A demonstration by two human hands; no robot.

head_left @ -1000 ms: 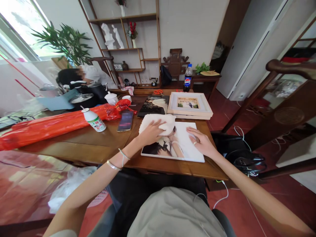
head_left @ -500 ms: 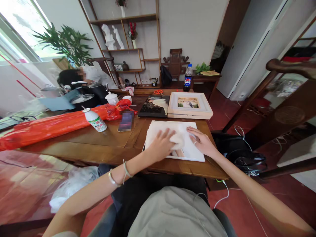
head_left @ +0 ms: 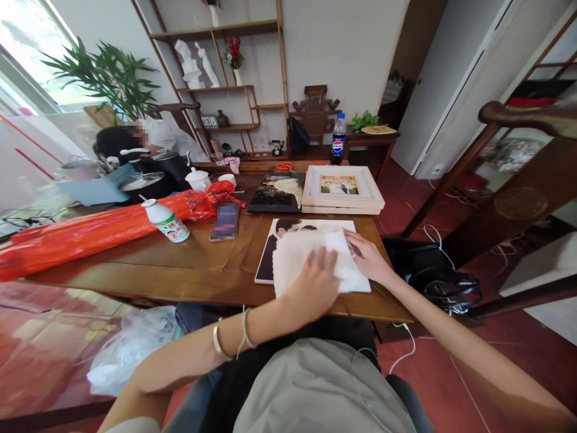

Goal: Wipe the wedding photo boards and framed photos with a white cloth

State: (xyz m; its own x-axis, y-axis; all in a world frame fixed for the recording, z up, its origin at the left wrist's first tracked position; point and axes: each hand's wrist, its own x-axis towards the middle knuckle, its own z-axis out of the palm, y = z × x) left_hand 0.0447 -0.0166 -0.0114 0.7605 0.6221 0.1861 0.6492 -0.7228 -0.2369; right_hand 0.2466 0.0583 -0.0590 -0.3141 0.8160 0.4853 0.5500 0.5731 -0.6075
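A white cloth lies bunched over a flat photo panel, which shows part of a couple and sits near the table's front edge. My left hand presses on the cloth from above, fingers stretched and a little apart. My right hand rests at the panel's right side, its fingers extended over the surface and touching or close to the cloth's edge. Some fingertips are hard to make out there. The cloth hides much of the panel's middle.
Behind the panel lie a dark photo panel and a white picture frame, with a cola bottle beyond. To the left are a phone, a white bottle and a long red-wrapped bundle. Another person sits at the far left.
My left hand has slid the cloth toward me, uncovering the panel's upper left part with the pictured heads. My right hand stays at the panel's right side.
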